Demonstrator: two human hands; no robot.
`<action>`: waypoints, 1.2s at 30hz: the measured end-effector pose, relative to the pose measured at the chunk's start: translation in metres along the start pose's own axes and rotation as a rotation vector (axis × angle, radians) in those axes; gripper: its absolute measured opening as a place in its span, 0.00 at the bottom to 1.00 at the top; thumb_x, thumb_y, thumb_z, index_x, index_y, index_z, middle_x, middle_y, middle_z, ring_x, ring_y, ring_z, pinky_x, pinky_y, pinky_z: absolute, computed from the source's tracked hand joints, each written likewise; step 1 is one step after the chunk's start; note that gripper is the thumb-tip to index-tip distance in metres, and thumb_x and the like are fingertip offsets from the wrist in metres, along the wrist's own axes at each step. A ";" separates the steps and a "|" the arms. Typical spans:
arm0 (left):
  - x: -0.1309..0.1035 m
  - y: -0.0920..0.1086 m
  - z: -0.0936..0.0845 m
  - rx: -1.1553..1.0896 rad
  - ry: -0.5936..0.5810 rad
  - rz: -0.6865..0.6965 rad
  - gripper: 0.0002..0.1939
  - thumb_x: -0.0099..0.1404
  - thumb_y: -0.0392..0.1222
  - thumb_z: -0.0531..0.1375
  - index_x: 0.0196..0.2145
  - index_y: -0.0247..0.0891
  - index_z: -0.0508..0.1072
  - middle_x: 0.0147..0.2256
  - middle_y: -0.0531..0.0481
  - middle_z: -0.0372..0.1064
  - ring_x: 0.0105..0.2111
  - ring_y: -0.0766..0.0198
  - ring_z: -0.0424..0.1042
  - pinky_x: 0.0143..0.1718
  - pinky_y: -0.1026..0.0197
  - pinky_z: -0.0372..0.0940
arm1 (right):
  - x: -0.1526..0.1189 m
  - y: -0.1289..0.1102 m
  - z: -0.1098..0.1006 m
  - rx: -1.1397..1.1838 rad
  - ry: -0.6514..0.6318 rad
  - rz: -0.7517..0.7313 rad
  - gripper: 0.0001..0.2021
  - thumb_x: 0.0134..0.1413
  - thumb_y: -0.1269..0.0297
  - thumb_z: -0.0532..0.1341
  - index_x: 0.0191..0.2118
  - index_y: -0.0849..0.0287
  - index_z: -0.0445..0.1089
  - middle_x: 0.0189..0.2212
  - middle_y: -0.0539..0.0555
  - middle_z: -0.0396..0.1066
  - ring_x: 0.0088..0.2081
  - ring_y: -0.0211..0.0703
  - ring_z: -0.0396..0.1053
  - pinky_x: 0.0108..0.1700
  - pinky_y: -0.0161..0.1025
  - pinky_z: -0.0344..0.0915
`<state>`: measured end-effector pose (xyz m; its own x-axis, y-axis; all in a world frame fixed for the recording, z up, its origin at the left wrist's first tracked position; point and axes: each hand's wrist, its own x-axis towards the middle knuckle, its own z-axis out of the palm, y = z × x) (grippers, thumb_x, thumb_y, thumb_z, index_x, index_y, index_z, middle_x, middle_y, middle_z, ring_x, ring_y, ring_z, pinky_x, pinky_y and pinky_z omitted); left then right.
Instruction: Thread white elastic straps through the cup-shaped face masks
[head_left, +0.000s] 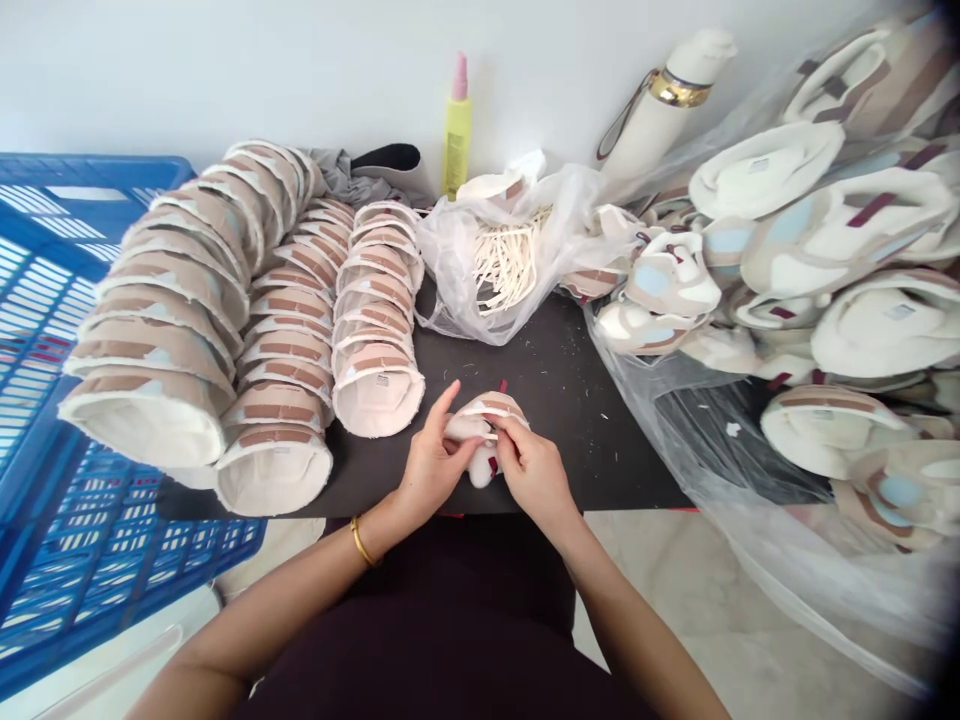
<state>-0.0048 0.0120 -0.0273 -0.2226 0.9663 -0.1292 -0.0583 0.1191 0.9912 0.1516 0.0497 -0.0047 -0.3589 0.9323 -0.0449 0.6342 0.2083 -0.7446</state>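
A small shoe upper (482, 470) in white, beige and brown with dark red tabs sits at the table's front edge, partly covered by my fingers. My left hand (435, 455) is closed on its left side, thumb pressed toward the middle and index finger raised. From the other side, my right hand (529, 465) pinches at the opening, thumb and fingertips together. A short white strip (490, 437) shows between the fingertips of both hands; its ends are hidden.
Stacked shoe uppers (161, 345) stand in rows at left, beside a blue plastic crate (45, 400). A plastic bag (450, 270) holds cream strips (506, 260). More uppers (780, 250) pile on plastic sheeting at right. Behind are a yellow bottle (456, 145) and white flask (649, 125).
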 end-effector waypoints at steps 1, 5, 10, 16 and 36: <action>0.002 -0.001 0.000 -0.025 0.007 -0.020 0.40 0.60 0.41 0.67 0.66 0.46 0.59 0.35 0.53 0.73 0.24 0.70 0.68 0.28 0.69 0.68 | 0.000 0.000 0.001 0.011 0.002 0.002 0.18 0.65 0.67 0.51 0.54 0.53 0.72 0.44 0.51 0.78 0.37 0.41 0.76 0.40 0.35 0.67; 0.010 0.001 -0.002 -0.078 -0.052 -0.100 0.38 0.61 0.44 0.66 0.65 0.42 0.57 0.32 0.54 0.68 0.22 0.70 0.65 0.23 0.67 0.68 | -0.002 0.002 0.006 0.028 0.049 0.006 0.17 0.64 0.66 0.51 0.53 0.56 0.73 0.43 0.53 0.79 0.34 0.41 0.75 0.39 0.36 0.67; 0.022 0.010 -0.009 -0.041 -0.152 -0.192 0.35 0.57 0.43 0.68 0.59 0.38 0.62 0.30 0.54 0.68 0.21 0.70 0.64 0.19 0.67 0.65 | -0.005 0.002 0.010 0.070 0.073 -0.007 0.16 0.64 0.67 0.53 0.51 0.54 0.74 0.40 0.52 0.79 0.31 0.40 0.73 0.37 0.36 0.67; 0.026 0.024 -0.008 0.015 -0.197 -0.298 0.21 0.58 0.41 0.67 0.47 0.36 0.67 0.30 0.54 0.69 0.16 0.75 0.60 0.14 0.70 0.57 | -0.009 -0.001 0.016 0.192 0.213 -0.041 0.13 0.65 0.66 0.54 0.47 0.56 0.75 0.36 0.52 0.78 0.32 0.40 0.74 0.37 0.36 0.69; 0.013 0.026 -0.011 0.064 -0.150 -0.258 0.28 0.59 0.41 0.64 0.56 0.38 0.65 0.28 0.56 0.67 0.17 0.72 0.62 0.19 0.67 0.61 | -0.036 -0.005 -0.031 -0.230 0.198 0.019 0.17 0.61 0.52 0.60 0.49 0.57 0.70 0.23 0.45 0.71 0.22 0.37 0.69 0.28 0.34 0.63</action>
<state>-0.0196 0.0257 -0.0036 -0.0625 0.9248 -0.3754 -0.0317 0.3741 0.9269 0.1824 0.0247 0.0214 -0.2192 0.9715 0.0901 0.7858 0.2305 -0.5739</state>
